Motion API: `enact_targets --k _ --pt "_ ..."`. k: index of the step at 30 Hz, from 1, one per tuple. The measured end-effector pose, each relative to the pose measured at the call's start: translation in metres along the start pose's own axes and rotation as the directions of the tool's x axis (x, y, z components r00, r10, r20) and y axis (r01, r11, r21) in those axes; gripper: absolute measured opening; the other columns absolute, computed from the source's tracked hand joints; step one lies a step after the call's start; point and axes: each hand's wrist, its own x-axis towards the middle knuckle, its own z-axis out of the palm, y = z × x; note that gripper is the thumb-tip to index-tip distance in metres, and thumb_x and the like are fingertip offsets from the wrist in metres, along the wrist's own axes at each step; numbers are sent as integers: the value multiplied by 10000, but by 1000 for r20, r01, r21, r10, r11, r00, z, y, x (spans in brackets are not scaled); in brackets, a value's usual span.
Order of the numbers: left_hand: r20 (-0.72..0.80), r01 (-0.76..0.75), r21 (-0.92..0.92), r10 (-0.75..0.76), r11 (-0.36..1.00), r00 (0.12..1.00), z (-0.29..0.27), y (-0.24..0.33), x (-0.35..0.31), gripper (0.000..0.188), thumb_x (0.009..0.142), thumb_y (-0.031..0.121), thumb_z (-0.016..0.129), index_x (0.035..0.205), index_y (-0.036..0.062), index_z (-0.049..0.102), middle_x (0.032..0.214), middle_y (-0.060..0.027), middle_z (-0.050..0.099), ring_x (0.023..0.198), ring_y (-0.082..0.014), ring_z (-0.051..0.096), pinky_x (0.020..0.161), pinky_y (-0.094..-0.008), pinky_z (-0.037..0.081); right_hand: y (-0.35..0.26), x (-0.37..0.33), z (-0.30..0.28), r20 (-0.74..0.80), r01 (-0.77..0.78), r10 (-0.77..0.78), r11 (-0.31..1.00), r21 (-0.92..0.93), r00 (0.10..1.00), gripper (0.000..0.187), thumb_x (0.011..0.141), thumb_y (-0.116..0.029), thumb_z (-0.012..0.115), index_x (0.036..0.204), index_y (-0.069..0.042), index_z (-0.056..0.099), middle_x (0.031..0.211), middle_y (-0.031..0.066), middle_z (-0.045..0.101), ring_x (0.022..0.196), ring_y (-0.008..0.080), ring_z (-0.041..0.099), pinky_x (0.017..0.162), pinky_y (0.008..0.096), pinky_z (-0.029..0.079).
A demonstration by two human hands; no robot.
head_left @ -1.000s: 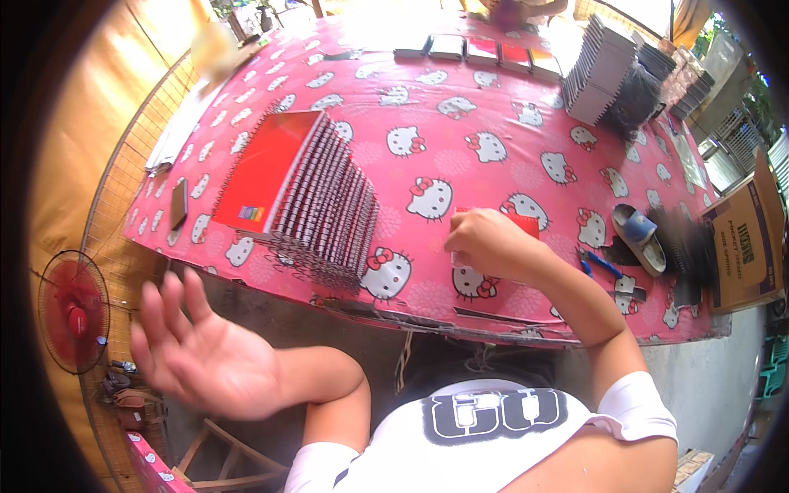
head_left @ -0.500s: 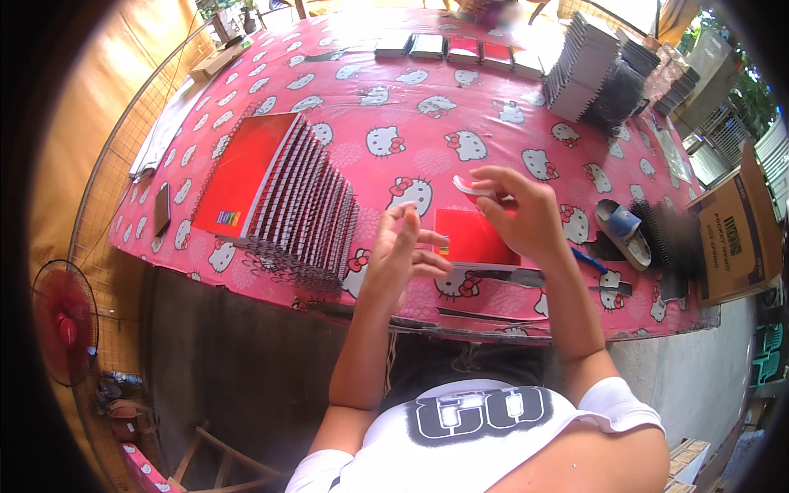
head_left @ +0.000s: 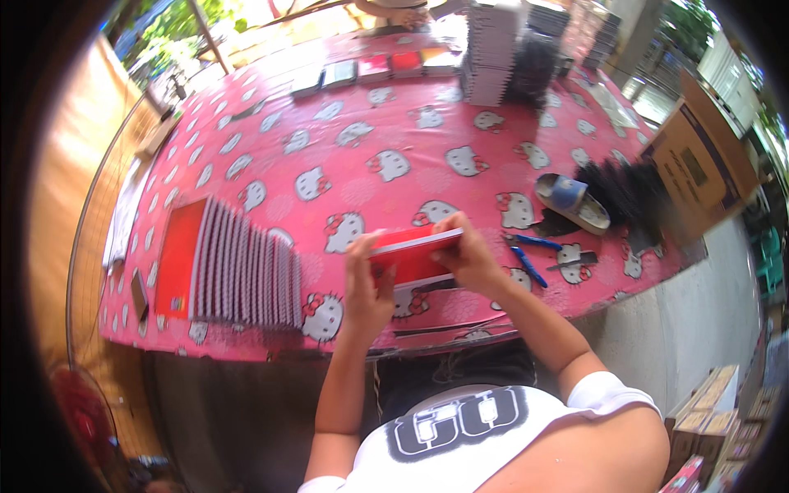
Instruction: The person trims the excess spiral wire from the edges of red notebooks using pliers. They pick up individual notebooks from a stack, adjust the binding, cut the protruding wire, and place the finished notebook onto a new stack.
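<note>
Both hands grip a red-covered notebook (head_left: 411,264) just above the near edge of the table. It is tilted, with its white page edge upward. My left hand (head_left: 367,287) is closed on its left side, and my right hand (head_left: 468,256) pinches its right end. Left of my hands stands a long row of red spiral-bound notebooks (head_left: 238,271) with wire coils. To the right of my right hand lie blue-handled pliers (head_left: 528,261) and a dark-handled cutter (head_left: 575,260).
A blue and white slipper (head_left: 573,202) rests beside a blurred heap of black binding coils (head_left: 625,197) and a cardboard box (head_left: 703,160). At the back stand a tall notebook stack (head_left: 491,57) and several small notebooks (head_left: 374,69). Another person's hand (head_left: 408,18) shows beyond.
My hands were apart, the right one on a red piece above the red notebook. Now both have come together on the notebook, which is lifted and tilted. The view has shifted.
</note>
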Motion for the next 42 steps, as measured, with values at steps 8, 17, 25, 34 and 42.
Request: enact_targets --k 8,17,25,34,42 --pt "23 -54 378 49 924 999 22 46 40 143 750 116 763 883 73 736 808 -13 695 814 -184 550 822 -345 398 -16 7 -67 159 378 -350 751 -541 923 260 679 -10 735 918 -41 637 1044 156 612 976 339 605 858 408 480" --pt "54 -39 285 25 958 998 23 42 44 163 743 91 771 900 58 741 816 -17 703 757 -169 529 744 -305 428 32 1 -333 -658 -680 175 141 -720 733 359 671 -245 830 978 -89 725 1019 136 693 1009 301 652 870 400 515" --pt "55 -33 267 19 963 998 19 50 47 162 771 127 762 930 97 751 852 -16 712 803 -162 557 774 -316 433 31 5 -343 -712 -716 88 142 -684 697 241 734 -217 791 938 -107 727 1059 128 650 1000 323 642 842 425 526" --pt "-5 -74 227 77 971 997 22 40 43 150 731 145 794 852 72 746 832 -15 697 851 -180 550 790 -316 428 -22 10 -154 56 332 -449 564 -757 892 352 672 119 576 991 -13 647 916 160 652 845 332 629 737 398 505" --pt "-5 -52 199 54 979 999 26 35 38 126 766 241 771 833 136 753 801 41 675 898 -160 542 951 -407 263 -55 -5 -63 -66 168 -209 907 -385 976 275 735 8 759 1002 -50 725 868 64 652 748 141 628 642 263 498"
